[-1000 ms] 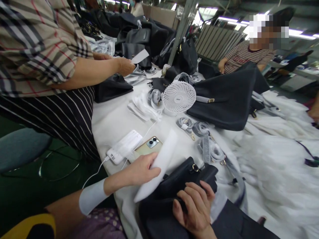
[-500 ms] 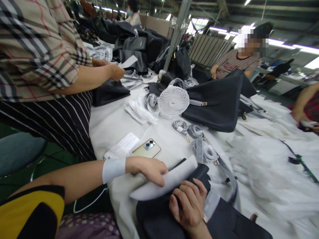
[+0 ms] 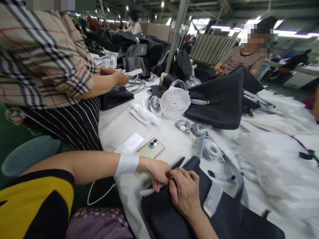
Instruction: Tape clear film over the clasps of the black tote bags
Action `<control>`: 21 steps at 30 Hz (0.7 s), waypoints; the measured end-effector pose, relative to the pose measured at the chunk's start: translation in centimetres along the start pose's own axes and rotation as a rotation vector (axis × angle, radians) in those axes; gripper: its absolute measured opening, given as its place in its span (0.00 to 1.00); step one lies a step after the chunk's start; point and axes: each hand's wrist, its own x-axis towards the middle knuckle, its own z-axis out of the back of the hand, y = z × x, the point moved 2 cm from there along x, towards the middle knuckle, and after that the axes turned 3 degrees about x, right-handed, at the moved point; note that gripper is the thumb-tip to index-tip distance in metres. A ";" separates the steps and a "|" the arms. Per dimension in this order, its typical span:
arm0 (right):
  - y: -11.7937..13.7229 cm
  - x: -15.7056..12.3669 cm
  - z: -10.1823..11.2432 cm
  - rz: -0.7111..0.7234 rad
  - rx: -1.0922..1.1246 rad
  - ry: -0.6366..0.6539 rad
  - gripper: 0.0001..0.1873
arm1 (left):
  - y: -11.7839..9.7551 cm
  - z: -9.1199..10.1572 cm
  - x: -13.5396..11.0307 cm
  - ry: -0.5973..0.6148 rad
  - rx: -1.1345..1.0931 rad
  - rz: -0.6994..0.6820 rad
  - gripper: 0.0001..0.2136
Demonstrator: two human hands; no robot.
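A black leather-like bag (image 3: 161, 212) lies on the white-covered table below my hands. My left hand (image 3: 158, 172), reaching in from the left with a pale band round the wrist, is closed at the bag's upper edge. Under its fingers shows a thin edge of a white sheet (image 3: 147, 192); the rest is hidden. My right hand (image 3: 185, 191) lies over the bag with its fingers curled on the same edge, touching my left fingertips. A clear-wrapped tab (image 3: 213, 199) lies on the bag to the right of my right hand.
A phone (image 3: 152, 148) and a white fan (image 3: 175, 102) stand beyond my hands. Coiled wrapped straps (image 3: 211, 147) lie to the right, near white wrapping material (image 3: 269, 166). Another black bag (image 3: 216, 99) stands behind. A co-worker in a checked shirt (image 3: 50, 59) is at the left.
The white sheet lay across the bag in view; now only a thin edge shows. My left hand has moved slightly right, and my right hand has turned palm down, its fingers meeting my left.
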 end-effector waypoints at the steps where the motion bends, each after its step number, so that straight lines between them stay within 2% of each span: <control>1: 0.0 -0.1 -0.2 -0.003 -0.002 0.004 0.10 | 0.2 0.2 -0.9 -0.004 0.006 0.023 0.04; 2: -0.1 -0.1 -0.4 -0.002 -0.006 0.005 0.11 | 0.3 0.4 -1.8 -0.027 0.017 0.043 0.03; 5: -0.3 -0.3 -0.6 0.015 -0.012 0.001 0.12 | 0.8 0.6 -3.6 -0.066 0.064 0.135 0.11; 7: -0.4 -0.4 -0.6 0.025 -0.007 -0.009 0.12 | 1.1 0.1 -4.0 -0.020 0.073 0.213 0.06; 8: -0.4 -0.4 -0.6 0.029 -0.003 -0.014 0.12 | 1.1 -0.2 -4.0 0.002 0.077 0.242 0.02; 11: -0.4 -0.5 -0.6 0.038 0.013 -0.024 0.12 | 1.1 -1.3 -3.5 -0.019 0.099 0.304 0.08; 13: -0.4 -0.6 -0.6 0.040 0.018 -0.032 0.11 | 1.1 -1.9 -3.4 -0.067 0.083 0.341 0.07; 17: -0.4 -0.6 -0.5 0.039 0.021 -0.052 0.11 | 1.3 -2.5 -3.4 -0.150 -0.067 0.387 0.03; 21: -0.4 -0.8 -0.4 0.027 0.041 -0.067 0.11 | 1.8 -2.9 -2.3 -0.177 -0.243 0.453 0.04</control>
